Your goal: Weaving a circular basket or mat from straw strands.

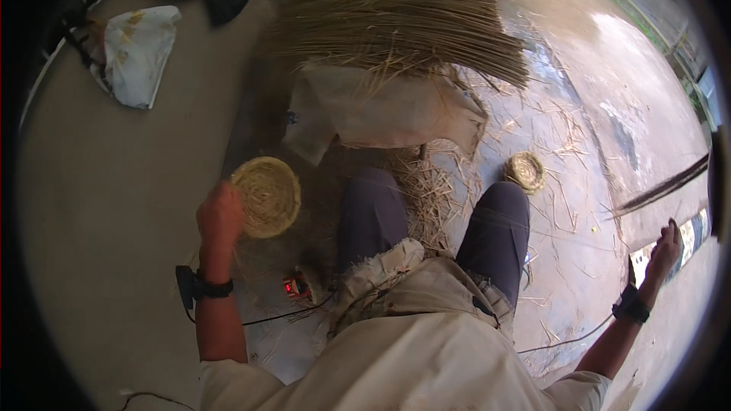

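Note:
Off to the left, my left hand (221,215) is closed at the edge of a round, shallow basket (278,198) of coiled straw, its hollow side facing up. The hand covers part of the rim. Far out to the right, my right hand (664,253) is raised with its fingers closed together. A thin, faint strand seems to run across my knees from the basket toward that hand. What the right fingers pinch is too small to make out. A smaller coiled straw piece (525,172) lies on the ground beyond my right knee.
A large bundle of long dry stalks (403,23) lies ahead, with a pale sack cloth (381,106) before it. Loose straw (430,190) litters the ground. A small device with a red light (298,286) and cable sits near my left thigh. White bags (141,53) lie far left.

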`<control>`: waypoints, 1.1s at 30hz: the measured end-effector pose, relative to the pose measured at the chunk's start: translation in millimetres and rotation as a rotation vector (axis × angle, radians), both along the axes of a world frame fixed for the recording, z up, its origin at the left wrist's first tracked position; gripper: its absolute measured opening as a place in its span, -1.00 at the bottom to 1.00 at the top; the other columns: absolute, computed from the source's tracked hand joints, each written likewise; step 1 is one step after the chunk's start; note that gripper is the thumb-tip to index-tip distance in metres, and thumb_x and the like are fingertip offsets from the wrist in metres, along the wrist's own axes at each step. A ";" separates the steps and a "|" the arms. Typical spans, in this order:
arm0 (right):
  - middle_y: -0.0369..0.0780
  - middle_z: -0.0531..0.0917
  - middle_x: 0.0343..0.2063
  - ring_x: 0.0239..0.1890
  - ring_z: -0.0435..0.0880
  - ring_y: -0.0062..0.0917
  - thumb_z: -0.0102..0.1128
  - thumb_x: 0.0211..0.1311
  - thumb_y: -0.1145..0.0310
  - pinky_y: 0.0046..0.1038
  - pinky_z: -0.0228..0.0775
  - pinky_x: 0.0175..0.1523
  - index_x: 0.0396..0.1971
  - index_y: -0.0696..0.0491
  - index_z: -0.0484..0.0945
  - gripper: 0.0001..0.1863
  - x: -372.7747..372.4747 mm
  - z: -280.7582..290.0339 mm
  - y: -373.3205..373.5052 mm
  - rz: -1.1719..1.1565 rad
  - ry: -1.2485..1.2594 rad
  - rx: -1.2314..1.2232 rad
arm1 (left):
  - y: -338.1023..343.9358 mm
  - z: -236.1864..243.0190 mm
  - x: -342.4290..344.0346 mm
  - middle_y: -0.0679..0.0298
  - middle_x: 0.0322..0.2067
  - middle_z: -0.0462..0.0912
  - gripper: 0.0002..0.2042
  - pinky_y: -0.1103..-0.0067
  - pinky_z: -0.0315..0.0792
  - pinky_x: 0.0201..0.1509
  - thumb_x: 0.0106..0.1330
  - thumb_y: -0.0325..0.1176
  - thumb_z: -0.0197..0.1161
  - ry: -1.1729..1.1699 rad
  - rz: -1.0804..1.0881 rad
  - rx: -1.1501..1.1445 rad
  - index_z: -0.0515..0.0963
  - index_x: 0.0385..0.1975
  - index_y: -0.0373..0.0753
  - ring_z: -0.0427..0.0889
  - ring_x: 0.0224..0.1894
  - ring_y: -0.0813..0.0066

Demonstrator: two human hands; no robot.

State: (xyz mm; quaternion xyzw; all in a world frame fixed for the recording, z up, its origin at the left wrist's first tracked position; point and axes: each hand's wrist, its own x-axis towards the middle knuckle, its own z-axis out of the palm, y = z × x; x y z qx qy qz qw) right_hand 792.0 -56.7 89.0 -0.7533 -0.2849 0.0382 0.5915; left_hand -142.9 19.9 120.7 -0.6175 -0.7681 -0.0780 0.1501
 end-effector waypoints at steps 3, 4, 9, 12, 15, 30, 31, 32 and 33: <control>-0.46 0.49 -0.41 -0.62 0.15 -0.88 0.08 0.59 0.18 -0.70 -0.07 -0.61 0.20 0.03 0.65 -0.62 -21.6 -5.2 2.7 0.002 -0.037 -0.046 | -5.4 -0.4 -25.9 -0.08 -0.30 0.69 -0.77 0.06 0.55 -0.20 0.51 -0.22 0.17 -0.047 0.082 0.044 0.53 -0.20 -0.28 0.69 -0.28 -0.21; -0.48 0.46 -0.44 -0.62 0.13 -0.89 0.09 0.59 0.18 -0.70 -0.09 -0.61 0.19 0.03 0.65 -0.63 -41.7 -8.8 10.9 0.086 0.030 -0.056 | -7.3 -3.0 -25.6 -0.09 -0.32 0.69 -0.77 0.05 0.55 -0.20 0.51 -0.22 0.17 -0.111 0.104 0.043 0.53 -0.20 -0.29 0.69 -0.28 -0.23; -0.54 0.42 -0.50 -0.57 0.22 -0.86 0.02 0.62 0.31 -0.67 0.05 -0.51 0.05 0.15 0.65 -0.70 -256.4 -1.2 33.1 0.833 0.198 -0.235 | -6.0 -3.0 64.0 -0.18 -0.40 0.65 -0.74 0.04 0.54 -0.22 0.50 -0.21 0.19 -0.277 -0.102 0.033 0.52 -0.20 -0.33 0.67 -0.28 -0.29; -0.10 0.76 -0.35 -0.34 0.78 -0.38 0.25 0.26 0.61 -0.40 0.61 -0.24 0.03 0.17 0.65 -0.68 -405.7 3.5 29.8 1.464 -0.081 0.075 | -5.1 2.0 142.0 -0.21 -0.41 0.65 -0.75 0.05 0.54 -0.23 0.47 -0.24 0.23 -0.397 -0.277 -0.048 0.53 -0.20 -0.35 0.67 -0.27 -0.29; -0.10 0.67 -0.48 -0.55 0.71 -0.19 0.32 0.33 0.41 -0.26 0.57 -0.45 -0.03 0.15 0.61 -0.74 -481.7 14.2 36.7 1.535 -0.414 -0.019 | -21.6 3.9 180.7 -0.18 -0.36 0.67 -0.78 0.08 0.55 -0.23 0.45 -0.29 0.26 -0.522 -0.389 -0.112 0.55 -0.16 -0.36 0.69 -0.26 -0.26; -0.06 0.60 -0.63 -0.56 0.68 -0.06 0.28 0.33 0.41 -0.10 0.52 -0.46 -0.18 0.10 0.57 -0.86 -502.2 16.2 41.9 1.445 -0.427 -0.152 | -26.2 2.0 208.4 -0.12 -0.28 0.70 -0.79 0.14 0.59 -0.23 0.44 -0.39 0.26 -0.637 -0.563 -0.078 0.58 -0.06 -0.37 0.72 -0.24 -0.20; -0.06 0.60 -0.63 -0.56 0.68 -0.05 0.28 0.34 0.41 -0.09 0.52 -0.46 -0.18 0.10 0.57 -0.86 -502.5 15.7 41.5 1.444 -0.412 -0.161 | -26.8 2.0 209.2 -0.12 -0.28 0.70 -0.80 0.14 0.59 -0.23 0.44 -0.39 0.26 -0.622 -0.566 -0.076 0.58 -0.06 -0.37 0.72 -0.24 -0.20; -0.05 0.60 -0.62 -0.55 0.68 -0.05 0.28 0.34 0.41 -0.09 0.51 -0.45 -0.19 0.11 0.57 -0.86 -502.1 18.1 41.1 1.454 -0.386 -0.177 | -27.0 2.1 209.8 -0.12 -0.28 0.70 -0.80 0.14 0.60 -0.23 0.44 -0.39 0.26 -0.608 -0.570 -0.074 0.57 -0.06 -0.38 0.72 -0.25 -0.20; -0.05 0.60 -0.62 -0.54 0.68 -0.05 0.28 0.34 0.41 -0.09 0.51 -0.44 -0.19 0.11 0.57 -0.86 -501.2 22.7 40.0 1.464 -0.360 -0.193 | -27.2 3.1 210.9 -0.12 -0.28 0.70 -0.80 0.14 0.60 -0.23 0.44 -0.39 0.25 -0.616 -0.570 -0.070 0.58 -0.06 -0.38 0.72 -0.25 -0.20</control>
